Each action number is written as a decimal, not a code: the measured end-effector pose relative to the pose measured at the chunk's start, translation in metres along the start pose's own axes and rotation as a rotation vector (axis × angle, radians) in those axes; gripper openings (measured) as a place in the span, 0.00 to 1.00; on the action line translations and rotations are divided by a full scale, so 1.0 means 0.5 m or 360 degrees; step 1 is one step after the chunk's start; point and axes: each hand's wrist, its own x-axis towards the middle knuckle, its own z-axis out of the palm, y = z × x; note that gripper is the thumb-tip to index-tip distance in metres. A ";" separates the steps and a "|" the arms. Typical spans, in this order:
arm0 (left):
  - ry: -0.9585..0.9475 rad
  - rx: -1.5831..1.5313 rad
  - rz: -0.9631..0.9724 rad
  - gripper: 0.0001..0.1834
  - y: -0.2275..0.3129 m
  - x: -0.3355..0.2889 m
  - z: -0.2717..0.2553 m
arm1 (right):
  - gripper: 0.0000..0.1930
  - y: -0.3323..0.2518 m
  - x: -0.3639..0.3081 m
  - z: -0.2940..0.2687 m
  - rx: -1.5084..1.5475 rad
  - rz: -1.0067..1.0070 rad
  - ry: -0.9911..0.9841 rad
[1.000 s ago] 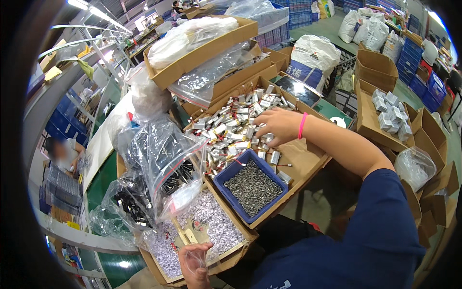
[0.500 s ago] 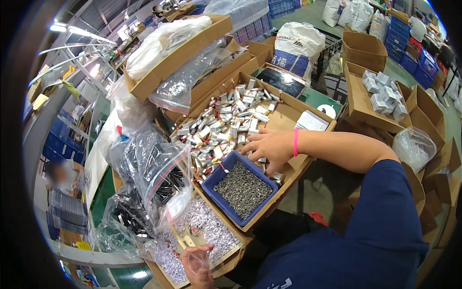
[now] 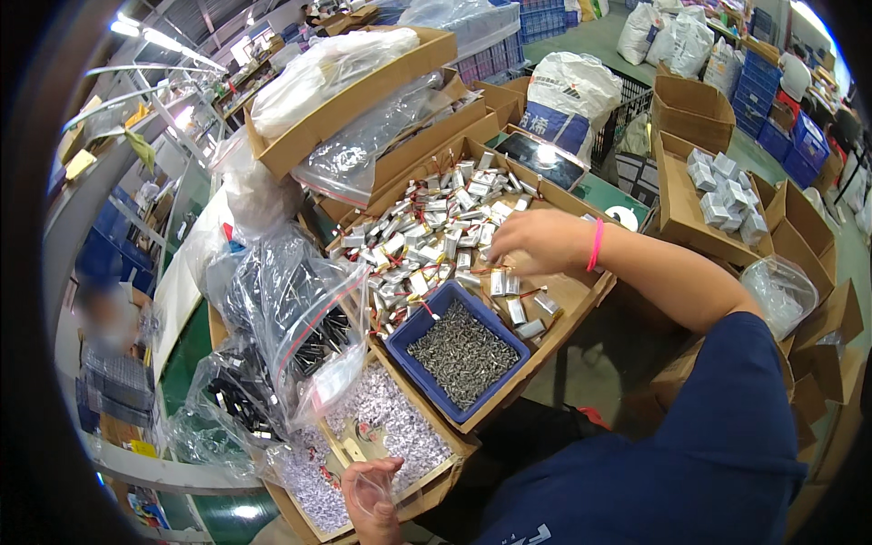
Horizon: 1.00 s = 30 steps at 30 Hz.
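Note:
My right hand [image 3: 545, 243], with a pink band at the wrist, is over a cardboard box [image 3: 568, 289] of small silver battery packs [image 3: 427, 218] with red wires. Its fingers are bent and drawn together; what they hold, if anything, is hidden. Several battery packs lie just below it, beside a blue bin [image 3: 434, 389] of small metal screws [image 3: 461, 356]. At the lower edge my left hand [image 3: 371, 500] is curled around a clear plastic bag [image 3: 374, 490]. Close by is a shallow tray [image 3: 441, 470] of small white-and-purple pieces [image 3: 395, 413].
Clear bags of black parts [image 3: 245, 400] lie left of the bin. Behind stands an open carton of clear bags [image 3: 331, 82]. A tablet-like dark panel [image 3: 543, 160] and a white roll [image 3: 622, 218] are beyond the battery box. On the right, a carton holds grey-white blocks [image 3: 731, 195].
My right hand has lifted up from the battery packs, and its spread fingers have drawn together. Packs it covered now show. The left hand stays in nearly the same place.

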 end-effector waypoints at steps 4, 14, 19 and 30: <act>-0.0028 0.0008 0.0016 0.40 -0.002 -0.003 -0.011 | 0.16 -0.020 0.016 0.003 -0.0446 0.0768 -0.0159; -0.0007 -0.0044 0.0068 0.39 0.013 -0.024 -0.005 | 0.11 -0.104 0.116 0.060 -0.0837 0.0865 -0.0396; -0.0021 -0.0099 -0.0007 0.41 0.025 -0.030 -0.004 | 0.09 -0.123 0.117 0.056 -0.0912 0.0822 -0.0655; 0.0098 -0.0333 0.0128 0.40 0.038 -0.021 0.005 | 0.08 -0.106 0.017 0.019 0.0060 0.0654 0.0608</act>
